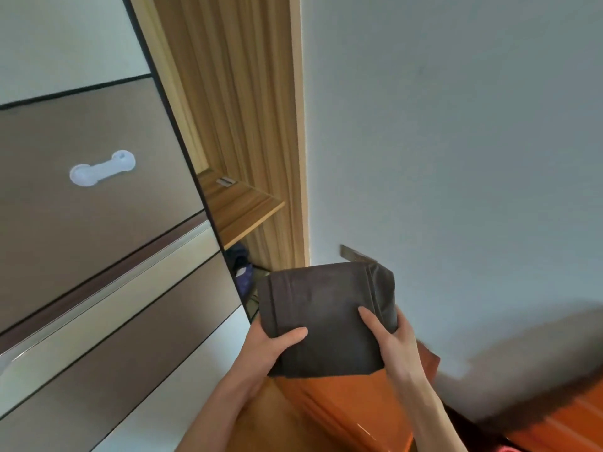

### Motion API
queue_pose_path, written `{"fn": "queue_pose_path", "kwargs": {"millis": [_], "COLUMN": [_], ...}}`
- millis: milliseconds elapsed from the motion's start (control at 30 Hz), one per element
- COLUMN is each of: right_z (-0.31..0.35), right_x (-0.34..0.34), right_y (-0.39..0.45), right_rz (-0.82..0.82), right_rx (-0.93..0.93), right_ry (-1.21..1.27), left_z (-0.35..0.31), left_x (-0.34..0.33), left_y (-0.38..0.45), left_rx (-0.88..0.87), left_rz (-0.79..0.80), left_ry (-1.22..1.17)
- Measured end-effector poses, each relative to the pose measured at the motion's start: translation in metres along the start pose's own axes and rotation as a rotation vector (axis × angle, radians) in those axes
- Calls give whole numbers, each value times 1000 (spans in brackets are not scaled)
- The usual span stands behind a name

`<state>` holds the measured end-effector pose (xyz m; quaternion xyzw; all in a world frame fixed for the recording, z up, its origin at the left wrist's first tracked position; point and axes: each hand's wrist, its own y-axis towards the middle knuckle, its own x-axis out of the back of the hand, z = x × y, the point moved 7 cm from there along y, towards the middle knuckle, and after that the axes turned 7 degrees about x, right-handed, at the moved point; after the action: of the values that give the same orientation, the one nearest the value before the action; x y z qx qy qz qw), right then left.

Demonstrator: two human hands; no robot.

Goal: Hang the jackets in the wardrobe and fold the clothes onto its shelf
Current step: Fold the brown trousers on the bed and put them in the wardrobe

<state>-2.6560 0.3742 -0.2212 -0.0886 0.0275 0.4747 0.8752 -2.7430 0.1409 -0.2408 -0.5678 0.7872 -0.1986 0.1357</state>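
We hold a folded dark grey garment (326, 318) in front of us with both hands. Our left hand (270, 350) grips its near left corner, thumb lying on top and fingers hidden beneath; our right hand (388, 340) clasps the right edge, thumb pressed on the upper face. The bundle extends forward, away from both grips, toward the wardrobe opening. Beyond it, a wooden shelf (244, 207) sits higher up, beside the sliding door (98, 223).

Soft daylight, mild blur, wide-angle bending at edges.
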Motion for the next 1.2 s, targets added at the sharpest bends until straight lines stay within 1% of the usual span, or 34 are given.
{"fn": "queue_pose_path", "kwargs": {"millis": [67, 167, 400, 633, 733, 867, 933, 967, 1033, 1067, 1133, 1200], "right_z": [6, 6, 9, 25, 29, 29, 28, 28, 28, 27, 26, 24], "right_x": [-16, -39, -97, -140, -143, -148, -150, -150, -151, -151, -152, -152], "right_y": [17, 43, 90, 140, 155, 178, 191, 198, 211, 218, 230, 241], "right_rz": [53, 91, 147, 98, 67, 17, -3, -11, -21, -18, -10, -4], "right_rx": [14, 9, -31, 9, 19, -5, -21, -26, -39, -44, -50, -59], "right_ry": [-28, -7, 137, 214, 229, 287, 317, 326, 326, 333, 357, 372], "left_z": [-12, -32, -79, -121, -130, -139, -148, -152, -157, -160, -170, -192], "left_x": [8, 22, 63, 95, 96, 92, 94, 98, 109, 114, 121, 117], "left_y": [13, 31, 78, 126, 141, 165, 177, 182, 195, 201, 212, 213], "left_rx": [-10, -27, -9, 15, 42, 78, 58, 47, 4, -36, -184, -421], "left_rz": [-26, -43, -38, 64, 89, 172, 155, 103, -42, -111, -226, -365], "left_ry": [-19, -8, -42, -217, -268, -366, -360, -351, -256, -146, 175, 683]}}
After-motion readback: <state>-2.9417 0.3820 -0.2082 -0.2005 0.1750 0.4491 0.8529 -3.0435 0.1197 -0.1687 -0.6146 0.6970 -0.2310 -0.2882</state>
